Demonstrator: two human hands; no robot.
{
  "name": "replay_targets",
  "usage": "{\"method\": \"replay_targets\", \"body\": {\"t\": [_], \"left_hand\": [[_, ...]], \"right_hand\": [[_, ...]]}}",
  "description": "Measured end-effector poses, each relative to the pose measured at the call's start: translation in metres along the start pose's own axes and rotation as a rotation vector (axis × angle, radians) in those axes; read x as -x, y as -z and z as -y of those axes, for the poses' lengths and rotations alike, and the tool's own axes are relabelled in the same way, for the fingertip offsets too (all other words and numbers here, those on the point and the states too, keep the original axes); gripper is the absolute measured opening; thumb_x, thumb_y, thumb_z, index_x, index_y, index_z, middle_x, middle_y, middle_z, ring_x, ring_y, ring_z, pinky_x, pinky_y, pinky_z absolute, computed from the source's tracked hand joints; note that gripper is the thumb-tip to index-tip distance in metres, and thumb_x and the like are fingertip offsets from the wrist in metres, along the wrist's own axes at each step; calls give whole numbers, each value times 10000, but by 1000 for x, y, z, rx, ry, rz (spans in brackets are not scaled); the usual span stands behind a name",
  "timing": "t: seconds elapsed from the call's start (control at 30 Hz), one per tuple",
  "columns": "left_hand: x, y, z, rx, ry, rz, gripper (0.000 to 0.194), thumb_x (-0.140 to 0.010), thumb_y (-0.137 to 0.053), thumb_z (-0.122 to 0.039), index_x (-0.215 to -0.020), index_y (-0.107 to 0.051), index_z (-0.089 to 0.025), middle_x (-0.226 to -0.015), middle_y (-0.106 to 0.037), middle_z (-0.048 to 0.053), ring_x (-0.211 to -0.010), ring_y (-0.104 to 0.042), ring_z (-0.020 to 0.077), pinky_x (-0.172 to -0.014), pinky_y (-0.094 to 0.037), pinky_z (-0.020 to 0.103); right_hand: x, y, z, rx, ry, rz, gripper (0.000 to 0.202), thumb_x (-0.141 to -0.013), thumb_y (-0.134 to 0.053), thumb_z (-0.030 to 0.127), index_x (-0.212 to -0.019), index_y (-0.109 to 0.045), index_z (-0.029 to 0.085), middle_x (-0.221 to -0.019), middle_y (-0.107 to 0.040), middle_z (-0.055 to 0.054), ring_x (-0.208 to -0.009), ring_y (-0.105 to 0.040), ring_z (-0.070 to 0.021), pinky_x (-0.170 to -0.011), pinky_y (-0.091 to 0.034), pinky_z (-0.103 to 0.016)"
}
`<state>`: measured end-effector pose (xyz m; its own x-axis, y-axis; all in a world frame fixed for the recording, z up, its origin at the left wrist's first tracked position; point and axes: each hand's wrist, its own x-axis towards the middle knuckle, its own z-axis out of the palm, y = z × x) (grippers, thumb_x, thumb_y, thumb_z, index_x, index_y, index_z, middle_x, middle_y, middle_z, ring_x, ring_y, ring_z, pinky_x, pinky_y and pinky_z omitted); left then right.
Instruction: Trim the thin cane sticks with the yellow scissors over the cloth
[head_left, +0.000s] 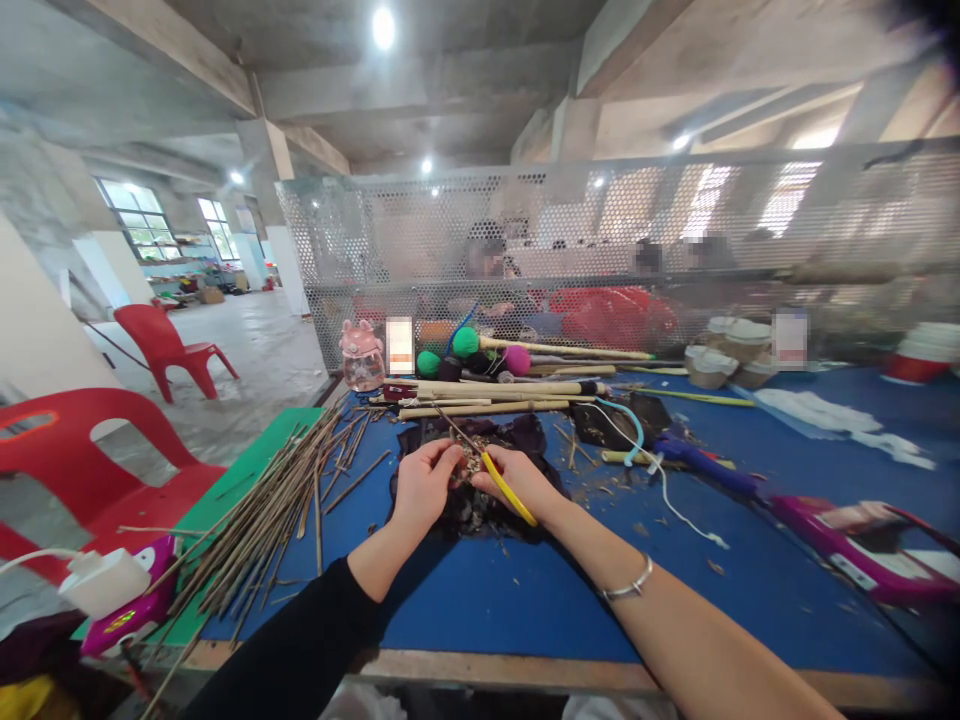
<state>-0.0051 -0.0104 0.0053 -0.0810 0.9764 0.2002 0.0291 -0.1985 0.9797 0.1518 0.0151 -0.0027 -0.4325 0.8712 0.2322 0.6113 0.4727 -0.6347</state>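
My right hand (517,480) is closed around a pair of scissors with a yellow handle (510,489). Their dark blades point up and to the left, past the fingers of my left hand. My left hand (426,485) is pinched, and what lies between its fingertips is too small to make out. Both hands are over a crumpled black plastic sheet (531,437) on the blue table (480,600). Small brown plant scraps (471,460) are heaped on the sheet between the hands.
Left of the hands lies a pile of thin dry sticks (262,520). Pale canes (487,392) and balls of green yarn (465,341) are behind the sheet. A purple tool (825,540) lies right, near a white cord (679,505). A perforated metal screen (420,230) stands behind.
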Motion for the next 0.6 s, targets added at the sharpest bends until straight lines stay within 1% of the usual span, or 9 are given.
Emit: {"method": "replay_targets", "body": {"t": [0.1, 0.17, 0.23, 0.33, 0.47, 0.6], "left_hand": [[0, 0, 1, 8, -4, 17, 286, -706, -551, -365, -849, -650, -138, -718, -639, 37, -576, -562, 124, -483, -470, 214], [0, 0, 1, -5, -19, 34, 273, -711, -546, -346, -847, -657, -137, -699, -634, 31, -555, -552, 119, -483, -471, 215], [1, 0, 1, -18, -30, 52, 260, -715, -541, -325, -849, -660, -135, -656, -621, 21, -535, -544, 117, -481, -468, 216], [3, -2, -1, -29, -41, 70, 232, -726, -528, -301, -814, -658, -131, -625, -612, 14, -540, -553, 121, -494, -466, 212], [5, -2, -4, -72, -77, 70, 208, -736, -513, -288, -701, -646, -132, -598, -611, 11, -544, -553, 116, -513, -452, 197], [5, -1, -4, -142, -95, 51, 209, -733, -514, -283, -666, -642, -132, -584, -607, 11, -528, -532, 111, -479, -427, 184]], "right_hand": [[2, 1, 0, 35, -12, -14, 373, -667, -621, 409, -943, -501, 189, -757, -578, -1, -663, -509, -130, -589, -355, -217], [3, 0, 1, 44, 10, -30, 423, -644, -645, 395, -976, -482, 192, -820, -576, -16, -707, -517, -141, -619, -360, -230], [4, -1, 3, 72, 38, -67, 441, -620, -665, 400, -959, -479, 187, -871, -563, -32, -751, -514, -153, -646, -361, -246], [3, -2, 5, 137, 47, -123, 451, -596, -679, 421, -919, -473, 181, -862, -547, -33, -763, -505, -165, -655, -359, -263], [1, -3, 7, 192, 62, -149, 448, -601, -665, 460, -881, -460, 177, -829, -536, -30, -755, -503, -171, -652, -362, -270], [1, 0, 6, 266, 85, -158, 460, -589, -656, 508, -841, -454, 181, -822, -531, -39, -744, -507, -172, -654, -364, -272]]}}
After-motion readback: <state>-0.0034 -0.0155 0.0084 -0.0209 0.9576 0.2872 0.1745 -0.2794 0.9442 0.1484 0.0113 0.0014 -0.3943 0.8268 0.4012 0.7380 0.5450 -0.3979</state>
